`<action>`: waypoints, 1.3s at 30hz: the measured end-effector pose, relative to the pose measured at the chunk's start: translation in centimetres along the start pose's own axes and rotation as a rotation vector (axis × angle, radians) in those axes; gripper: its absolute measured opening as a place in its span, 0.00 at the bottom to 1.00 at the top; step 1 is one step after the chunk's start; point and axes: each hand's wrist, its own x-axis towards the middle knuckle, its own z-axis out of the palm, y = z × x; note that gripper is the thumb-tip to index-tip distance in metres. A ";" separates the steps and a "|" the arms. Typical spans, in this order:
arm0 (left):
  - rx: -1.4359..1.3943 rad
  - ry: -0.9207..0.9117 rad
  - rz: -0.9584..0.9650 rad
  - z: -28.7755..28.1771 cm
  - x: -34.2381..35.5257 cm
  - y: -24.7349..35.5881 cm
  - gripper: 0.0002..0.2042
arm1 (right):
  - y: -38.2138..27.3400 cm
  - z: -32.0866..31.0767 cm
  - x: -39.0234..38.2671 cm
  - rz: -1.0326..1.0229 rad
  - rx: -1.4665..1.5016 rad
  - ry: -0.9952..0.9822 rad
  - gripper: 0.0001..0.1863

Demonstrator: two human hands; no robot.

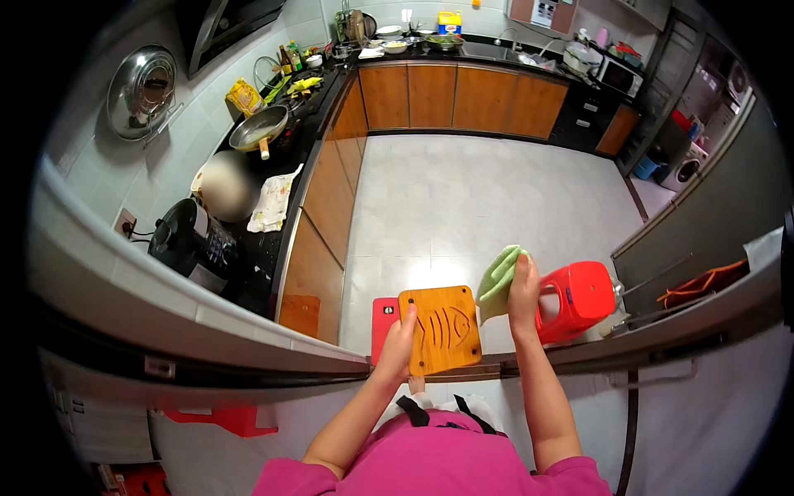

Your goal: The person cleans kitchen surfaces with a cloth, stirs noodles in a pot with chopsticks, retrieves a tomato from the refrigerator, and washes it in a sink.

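My left hand (401,343) grips the left edge of a square wooden trivet (451,351) with a fish shape cut into it and dark dots at its corners. Behind the trivet's left side shows a flat pinkish-red thing (383,318) with a small dark label; whether my hand also holds it, I cannot tell. My right hand (523,293) is closed on a folded light green cloth (498,281), held up to the right of the trivet and apart from it.
A red plastic stool (591,298) stands beyond my right hand. On the left, a black counter holds a frying pan (259,128), a black rice cooker (194,240) and a patterned cloth (275,201). Wooden cabinets (475,97) line the far wall. A door frame (504,368) crosses near my feet.
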 end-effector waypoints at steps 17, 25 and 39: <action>0.151 0.149 0.179 4.6 24.3 9.5 0.35 | 6.7 14.3 17.2 -0.519 -0.480 -0.583 0.29; 0.381 0.153 0.306 7.3 35.2 13.2 0.27 | 10.9 17.3 31.5 -0.556 -0.512 -0.471 0.13; 0.321 0.162 0.289 0.7 50.6 27.2 0.23 | 16.5 33.2 48.5 -0.088 -0.465 -0.498 0.18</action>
